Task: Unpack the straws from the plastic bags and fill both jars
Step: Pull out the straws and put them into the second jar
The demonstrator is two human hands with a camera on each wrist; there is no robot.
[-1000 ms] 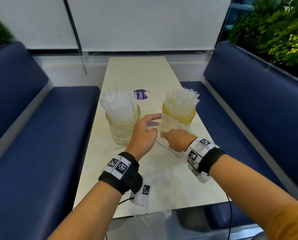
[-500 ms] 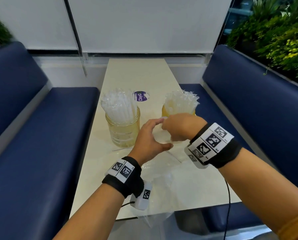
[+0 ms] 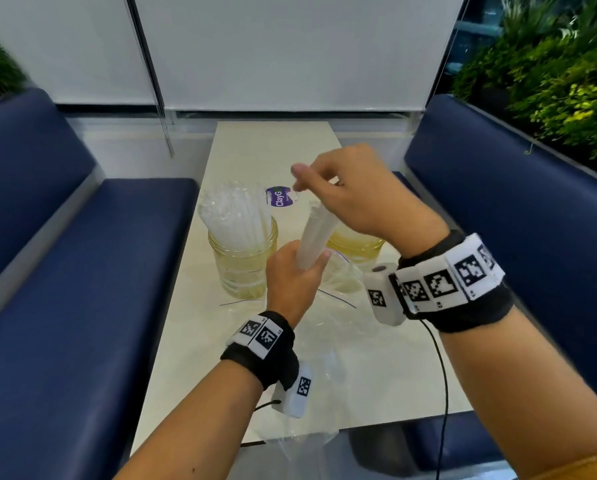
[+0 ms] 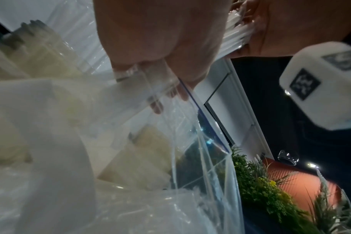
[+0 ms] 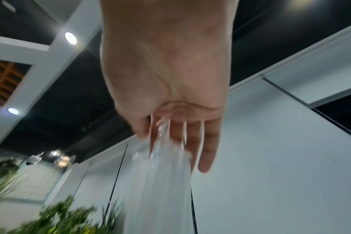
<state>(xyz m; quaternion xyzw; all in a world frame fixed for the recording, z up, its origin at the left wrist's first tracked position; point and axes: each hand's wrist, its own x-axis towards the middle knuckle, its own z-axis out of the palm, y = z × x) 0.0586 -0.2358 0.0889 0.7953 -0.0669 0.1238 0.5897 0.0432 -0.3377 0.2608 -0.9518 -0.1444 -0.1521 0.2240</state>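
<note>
A white bundle of straws slants up over the table between my hands. My right hand grips its top end; the right wrist view shows the straws running out from the fingers. My left hand is curled round the mouth of a clear plastic bag and the bundle's lower end; the bag's film and blue zip edge lie across its fingers. The left jar is packed with straws. The right jar is mostly hidden behind my right hand.
A purple and white sticker sits on the cream table beyond the jars. Another clear bag hangs over the near edge. Blue benches flank the table, with plants behind the right one.
My right hand has risen from the bag's mouth, drawing the straw bundle up out of it. My left hand has closed round the bag's mouth and lifted a little.
</note>
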